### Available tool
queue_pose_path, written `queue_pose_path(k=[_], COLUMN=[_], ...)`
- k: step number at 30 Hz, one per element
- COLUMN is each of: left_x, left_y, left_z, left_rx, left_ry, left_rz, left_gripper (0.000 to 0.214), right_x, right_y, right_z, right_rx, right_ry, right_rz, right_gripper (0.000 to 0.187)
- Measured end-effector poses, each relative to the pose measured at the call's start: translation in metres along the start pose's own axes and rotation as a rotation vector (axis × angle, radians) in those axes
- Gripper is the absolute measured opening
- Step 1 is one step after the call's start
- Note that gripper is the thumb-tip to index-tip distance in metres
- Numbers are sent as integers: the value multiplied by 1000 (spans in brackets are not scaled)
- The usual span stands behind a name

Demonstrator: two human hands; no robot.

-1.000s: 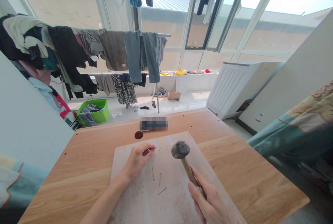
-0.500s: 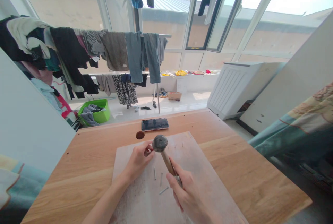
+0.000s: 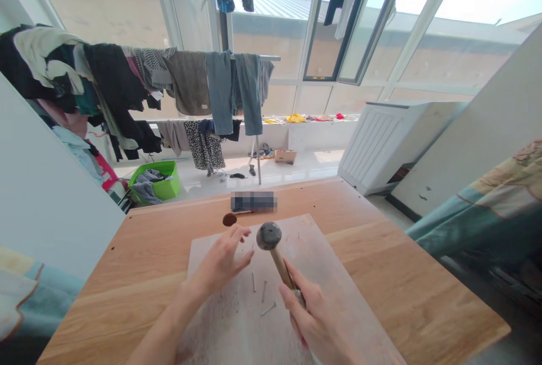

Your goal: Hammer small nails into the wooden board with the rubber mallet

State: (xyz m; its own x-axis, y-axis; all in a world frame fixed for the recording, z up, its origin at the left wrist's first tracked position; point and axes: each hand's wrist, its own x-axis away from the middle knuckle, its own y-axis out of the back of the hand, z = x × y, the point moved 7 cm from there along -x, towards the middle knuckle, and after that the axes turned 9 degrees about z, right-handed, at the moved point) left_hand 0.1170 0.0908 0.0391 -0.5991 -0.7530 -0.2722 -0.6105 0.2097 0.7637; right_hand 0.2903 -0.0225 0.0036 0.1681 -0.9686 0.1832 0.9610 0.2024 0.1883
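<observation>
The right hand (image 3: 315, 325) closes around the wooden handle of a dark-headed mallet (image 3: 269, 236), top-heavy and best held low on its shaft, above thin, stiff nails (image 3: 264, 291) on a pale board (image 3: 339, 308), the left hand (image 3: 222, 260) half-open beside it.

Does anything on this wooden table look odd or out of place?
Yes: the pale, scuffed board on the light wooden table is speckled with dark grit near the left hand, and thin steel nails lie loose on it instead of being driven in. A small round reddish-brown spot on the tabletop is unclear.
</observation>
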Motion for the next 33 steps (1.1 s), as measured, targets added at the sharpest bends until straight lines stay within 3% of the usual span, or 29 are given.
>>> queue_pose_path(k=[3,7,12,15,19,22,25,33], left_x=[14,46,55,41,22,20,22,22], left_y=[0,-25,-38,-26,7,8,3,-1], left_z=[-33,-70,-78,-63,-9,24,34,33], left_rx=[-277,-529,-701,-567,-82,159,236,263], left_ry=[-197,-503,-575,-449,-37,161,223,195], left_rz=[123,312,351,269,-69,-129,-116,-104], left_gripper=[24,26,17,22,19,13,15,14], right_x=[8,14,17,18,20,19,17,9], right_y=[10,20,20,20,22,21,15,3], right_z=[-13,-29,-38,-37,-35,-34,-32,-24], right_rx=[11,38,31,34,33,20,1,-23], right_ry=[-24,-39,-60,-73,-92,-100,-89,-52], right_rz=[-38,-98,-119,-119,-130,-144,-113,-55], right_gripper=[76,81,88,89,89,90,89,85])
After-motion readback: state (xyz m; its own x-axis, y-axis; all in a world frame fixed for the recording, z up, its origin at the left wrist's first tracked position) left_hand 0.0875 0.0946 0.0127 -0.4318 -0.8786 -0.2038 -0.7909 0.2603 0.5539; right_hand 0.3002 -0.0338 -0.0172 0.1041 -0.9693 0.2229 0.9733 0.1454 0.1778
